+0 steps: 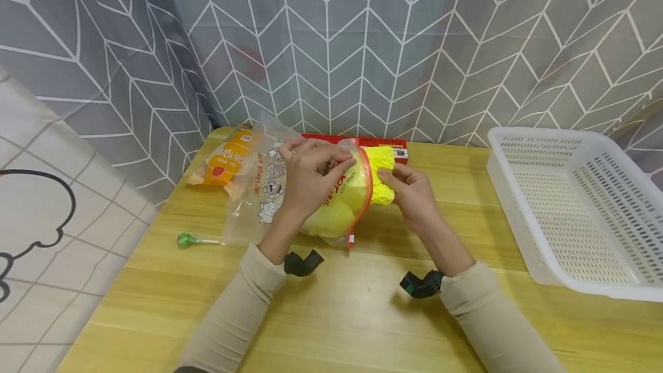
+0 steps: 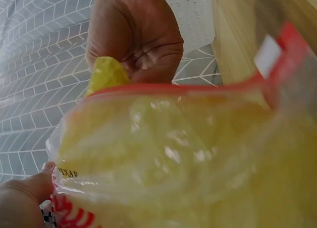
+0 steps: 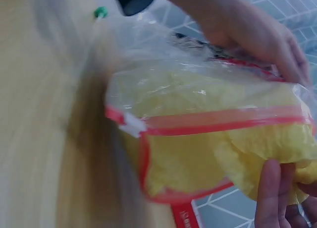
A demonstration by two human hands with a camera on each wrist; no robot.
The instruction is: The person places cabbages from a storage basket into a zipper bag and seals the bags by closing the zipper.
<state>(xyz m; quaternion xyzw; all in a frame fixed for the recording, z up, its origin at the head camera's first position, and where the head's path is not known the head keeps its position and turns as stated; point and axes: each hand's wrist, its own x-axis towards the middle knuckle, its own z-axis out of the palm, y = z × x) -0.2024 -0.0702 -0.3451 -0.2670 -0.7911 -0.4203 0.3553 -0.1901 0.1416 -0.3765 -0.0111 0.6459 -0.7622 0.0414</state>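
crinkly clear zip bag (image 1: 290, 200) pinched in left hand (image 1: 305, 180), right hand (image 1: 411, 194) grip on soft yellow cloth (image 1: 380, 180)

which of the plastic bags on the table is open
The clear zip bag with the red seal strip, held by both hands with the yellow cloth half in; the orange snack bag behind lies untouched.

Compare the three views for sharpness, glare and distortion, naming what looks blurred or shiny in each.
Head view: evenly lit, sharp, edges bowed by the wide lens, soft shadows under the left hand and right hand. Left wrist view: the zip bag fills the frame, out of focus, with glare spots. Right wrist view: the table smears into blur; the yellow cloth is soft.
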